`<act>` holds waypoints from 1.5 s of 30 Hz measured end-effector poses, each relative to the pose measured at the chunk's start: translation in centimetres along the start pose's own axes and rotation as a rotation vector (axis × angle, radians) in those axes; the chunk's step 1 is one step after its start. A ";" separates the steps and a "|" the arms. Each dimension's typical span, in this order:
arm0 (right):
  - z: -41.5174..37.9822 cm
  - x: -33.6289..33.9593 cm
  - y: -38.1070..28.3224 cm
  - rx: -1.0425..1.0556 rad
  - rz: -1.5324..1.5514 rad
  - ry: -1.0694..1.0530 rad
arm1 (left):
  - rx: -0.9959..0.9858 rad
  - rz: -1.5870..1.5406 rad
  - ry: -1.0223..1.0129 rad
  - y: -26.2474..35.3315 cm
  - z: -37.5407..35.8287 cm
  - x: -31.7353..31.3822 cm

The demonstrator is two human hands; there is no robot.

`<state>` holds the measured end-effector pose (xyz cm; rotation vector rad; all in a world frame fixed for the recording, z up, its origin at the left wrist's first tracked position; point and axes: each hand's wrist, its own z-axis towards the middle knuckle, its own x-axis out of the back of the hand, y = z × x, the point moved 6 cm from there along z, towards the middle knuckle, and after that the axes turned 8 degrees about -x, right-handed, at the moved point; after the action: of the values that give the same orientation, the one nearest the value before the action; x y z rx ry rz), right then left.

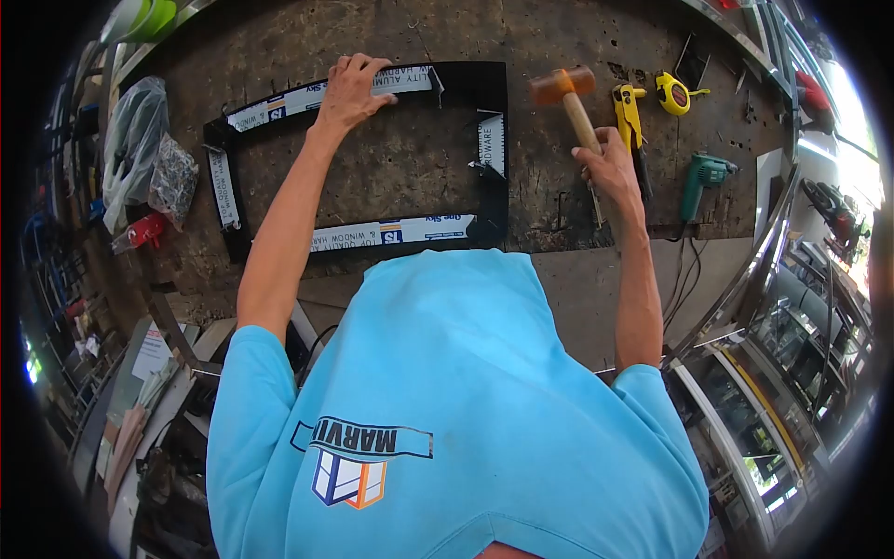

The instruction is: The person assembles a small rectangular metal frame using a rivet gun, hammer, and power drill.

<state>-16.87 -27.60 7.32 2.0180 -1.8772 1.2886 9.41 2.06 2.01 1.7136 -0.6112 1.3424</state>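
Observation:
A black rectangular frame [494,84] with printed white protective tape on its sides lies flat on the worn wooden workbench [391,23]. On the frame's far side rests my left hand [349,91], its fingers curled over the bar. To the right of the frame, my right hand [610,168] is wrapped round the wooden handle of a mallet [563,86]. The mallet's amber head points away from me, above the bench and apart from the frame. Close to my right hand lies a yellow-handled tool [628,116].
A yellow tape measure [672,94] and a green power drill [706,182] with a cord lie at the right. Plastic bags [136,140] and a red object [144,230] are at the left. Metal rails [168,326] border the bench.

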 end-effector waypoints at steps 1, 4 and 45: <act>-1.7 -0.7 -0.8 -0.016 0.194 -0.069 | -0.015 -0.010 -0.001 0.0 -0.2 0.5; -4.0 -3.5 0.5 -0.061 0.390 -0.154 | -0.005 -0.002 0.019 1.4 -1.8 2.0; -0.7 -6.3 -1.3 0.067 0.575 -0.197 | 0.106 -0.153 0.196 9.9 4.2 -5.0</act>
<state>-15.35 -21.97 4.50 1.7465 -2.6759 1.3043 2.22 -7.25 0.19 1.6513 -0.2965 1.4324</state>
